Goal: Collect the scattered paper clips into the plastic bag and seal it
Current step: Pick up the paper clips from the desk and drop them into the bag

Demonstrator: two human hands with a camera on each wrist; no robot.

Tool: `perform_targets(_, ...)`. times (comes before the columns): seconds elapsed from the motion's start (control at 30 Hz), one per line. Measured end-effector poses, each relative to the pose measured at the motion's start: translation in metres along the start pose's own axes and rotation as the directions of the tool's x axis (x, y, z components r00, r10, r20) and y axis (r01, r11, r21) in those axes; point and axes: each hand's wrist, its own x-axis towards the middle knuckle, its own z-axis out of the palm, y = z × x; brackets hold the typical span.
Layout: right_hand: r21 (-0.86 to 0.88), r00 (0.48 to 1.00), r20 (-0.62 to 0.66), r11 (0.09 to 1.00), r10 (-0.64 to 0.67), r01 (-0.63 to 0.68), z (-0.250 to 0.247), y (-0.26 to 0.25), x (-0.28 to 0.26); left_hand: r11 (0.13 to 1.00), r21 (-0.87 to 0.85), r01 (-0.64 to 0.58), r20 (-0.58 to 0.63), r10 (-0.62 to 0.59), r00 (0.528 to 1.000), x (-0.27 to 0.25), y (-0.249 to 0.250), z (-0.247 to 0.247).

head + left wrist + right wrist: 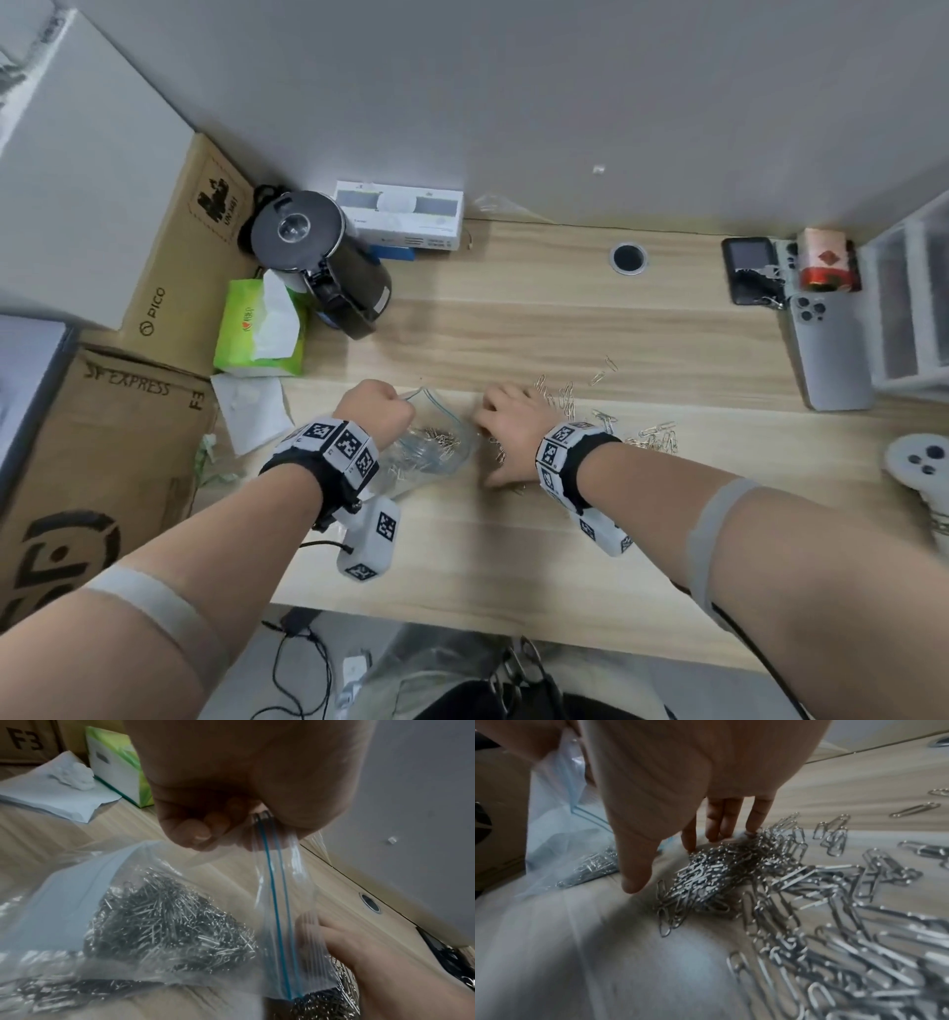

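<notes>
Two bare hands work over a pale wood-grain desk [513,329], seen from above through my head camera. My left hand [377,408] is curled into a fist, its fingers and thumb pinching the top edge of a clear plastic zip bag with a blue seal strip [275,902], holding the mouth lifted off the desk. The bag's body rests on the wood between my two wrists, and a heap of silver metal paper clips [164,923] already lies inside it.

My right hand [508,426] is just beside the bag's open mouth, palm down. In the right wrist view its fingers [721,817] are straight and close together, tips touching the desk at the far edge of a loose pile of silver paper clips [718,874], with the thumb spread apart toward the bag. It grips nothing. More clips spread across the desk to the right of that hand, thinning to a few single ones farther off.

Along the back left of the desk stand a black electric kettle [328,257], a green tissue pack [262,329] and a white carton [400,216]. Brown cardboard boxes [102,437] sit at the left edge. At the right lie a grey smartphone [827,349], face down, and a white game controller [919,462].
</notes>
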Motion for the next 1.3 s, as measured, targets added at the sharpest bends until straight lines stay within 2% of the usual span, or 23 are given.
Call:
perform_targets(0.2, 0.039, 1.0, 0.008, 0.999, -0.003, 0.003, 0.001, 0.0, -0.005, 0.999, -0.044, 0.003, 0.031, -0.002, 1.0, 0.0, -0.004, 0.008)
perform_targets(0.47, 0.108, 0.996, 0.03, 0.991, 0.081, -0.083, -0.003, 0.04, -0.035, 0.996, -0.014, -0.085, 0.017, 0.085, 0.996, -0.003, 0.007, 0.03)
perform_targets(0.57, 0.15, 0.994, -0.043, 0.984, 0.101, -0.093, -0.007, 0.05, -0.045, 0.996, 0.006, -0.088, 0.024, 0.088, 0.996, -0.003, 0.016, 0.035)
perform_targets(0.73, 0.168, 0.957, -0.126, 0.956, 0.262, -0.24, -0.018, 0.061, -0.037, 0.996, 0.031, -0.084, 0.002, 0.084, 0.996, 0.0, 0.024, 0.036)
perform_targets(0.87, 0.092, 0.983, -0.05, 0.981, 0.175, -0.17, -0.014, 0.056, -0.028, 0.994, 0.054, -0.091, -0.004, 0.091, 0.996, -0.002, 0.022, 0.036)
perform_targets(0.93, 0.067, 0.985, -0.07, 0.986, 0.16, -0.155, -0.009, 0.053, -0.03, 0.993, 0.06, -0.097, -0.002, 0.097, 0.995, -0.003, 0.022, 0.036)
perform_targets(1.1, 0.09, 0.99, -0.036, 0.987, 0.138, -0.134, -0.004, 0.063, -0.053, 0.994, 0.057, -0.098, 0.008, 0.098, 0.995, -0.002, 0.029, 0.041)
perform_targets(1.2, 0.177, 0.968, -0.085, 0.96, 0.235, -0.218, -0.006, 0.078, -0.063, 0.993, 0.067, -0.097, 0.021, 0.096, 0.995, -0.002, 0.035, 0.044)
perform_targets(1.3, 0.272, 0.867, -0.157, 0.865, 0.472, -0.422, -0.014, 0.091, -0.063, 0.994, 0.065, -0.091, 0.026, 0.09, 0.996, -0.002, 0.039, 0.046)
